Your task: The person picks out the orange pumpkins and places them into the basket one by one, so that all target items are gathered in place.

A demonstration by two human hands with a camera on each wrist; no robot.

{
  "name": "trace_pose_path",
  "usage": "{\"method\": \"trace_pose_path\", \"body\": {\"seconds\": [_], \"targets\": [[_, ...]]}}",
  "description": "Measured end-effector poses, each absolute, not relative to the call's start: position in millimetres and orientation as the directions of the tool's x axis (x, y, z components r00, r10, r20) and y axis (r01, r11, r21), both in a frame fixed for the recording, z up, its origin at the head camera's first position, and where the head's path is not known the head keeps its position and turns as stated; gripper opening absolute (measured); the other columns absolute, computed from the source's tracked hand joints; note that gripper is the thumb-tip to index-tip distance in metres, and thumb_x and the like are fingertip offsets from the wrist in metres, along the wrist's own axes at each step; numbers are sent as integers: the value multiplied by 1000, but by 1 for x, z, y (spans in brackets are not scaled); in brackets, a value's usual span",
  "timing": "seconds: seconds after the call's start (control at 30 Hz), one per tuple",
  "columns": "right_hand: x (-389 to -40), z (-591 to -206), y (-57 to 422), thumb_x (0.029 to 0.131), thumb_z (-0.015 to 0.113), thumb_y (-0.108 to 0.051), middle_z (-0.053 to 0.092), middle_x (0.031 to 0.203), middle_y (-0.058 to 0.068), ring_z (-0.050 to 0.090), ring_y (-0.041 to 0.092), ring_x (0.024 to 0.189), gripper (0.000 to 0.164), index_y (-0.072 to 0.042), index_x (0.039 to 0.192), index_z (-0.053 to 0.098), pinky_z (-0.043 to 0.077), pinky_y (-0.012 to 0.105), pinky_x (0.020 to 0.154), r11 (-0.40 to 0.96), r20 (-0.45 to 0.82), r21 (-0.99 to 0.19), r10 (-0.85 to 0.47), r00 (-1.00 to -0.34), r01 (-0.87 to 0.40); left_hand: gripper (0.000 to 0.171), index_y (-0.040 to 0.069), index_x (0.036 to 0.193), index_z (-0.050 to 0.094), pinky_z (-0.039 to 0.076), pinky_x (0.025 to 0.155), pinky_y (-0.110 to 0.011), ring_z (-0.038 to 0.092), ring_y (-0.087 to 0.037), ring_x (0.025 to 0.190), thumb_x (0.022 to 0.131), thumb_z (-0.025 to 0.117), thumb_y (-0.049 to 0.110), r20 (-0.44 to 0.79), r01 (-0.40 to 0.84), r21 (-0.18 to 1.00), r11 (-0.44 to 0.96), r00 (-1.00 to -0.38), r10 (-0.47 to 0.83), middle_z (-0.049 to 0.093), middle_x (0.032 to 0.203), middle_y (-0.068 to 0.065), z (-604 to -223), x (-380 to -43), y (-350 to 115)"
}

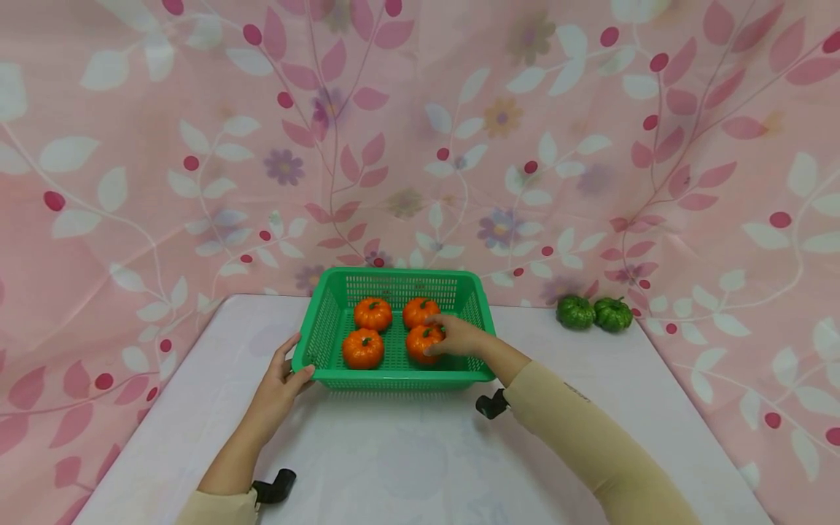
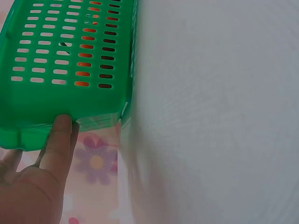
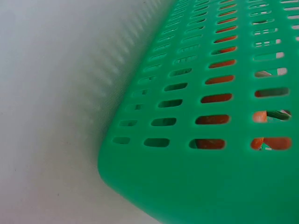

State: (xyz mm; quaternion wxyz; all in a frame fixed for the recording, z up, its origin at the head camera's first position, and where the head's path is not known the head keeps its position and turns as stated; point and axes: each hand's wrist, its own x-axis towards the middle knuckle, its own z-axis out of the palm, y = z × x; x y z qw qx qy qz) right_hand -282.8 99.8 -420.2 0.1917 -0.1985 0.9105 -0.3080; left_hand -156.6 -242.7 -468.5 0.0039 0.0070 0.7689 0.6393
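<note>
A green slotted plastic basket (image 1: 394, 377) holds orange pumpkins in two rows. My left hand (image 1: 278, 386) grips the basket's front left corner, thumb at the front rim and fingers along the left side. In the left wrist view, that hand (image 2: 35, 191) has a fingertip against the basket's end wall (image 2: 70, 100). Reaching in over the right side, my right hand (image 1: 462, 337) holds the front right pumpkin (image 1: 421, 344) between thumb and fingers. Behind it sits another pumpkin (image 1: 418, 310). The right wrist view shows mainly the basket's slotted wall (image 3: 196, 172), which hides most of the hand.
In the basket's left half lie a front pumpkin (image 1: 363, 350) and a back pumpkin (image 1: 372, 316). Two green pumpkins, one left (image 1: 575, 312) and one right (image 1: 613, 314), sit together at the back right of the white table (image 1: 407, 459). A floral pink cloth (image 1: 420, 146) hangs behind.
</note>
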Motion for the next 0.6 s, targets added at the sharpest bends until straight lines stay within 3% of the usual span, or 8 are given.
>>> {"method": "trace_pose_path", "body": {"seconds": [0.6], "targets": [[-285,-429,99,89,77,-21,53,137,14,49,31,124,58,-10,141,54,41,49,110,697,-207,-678,-486,-849,-233,72,23,162,10,52,100,-33,59,-8,110,105,55,21,-2,1,981,193,-1000,15,43,143,-28,-470,-158,-244]]}}
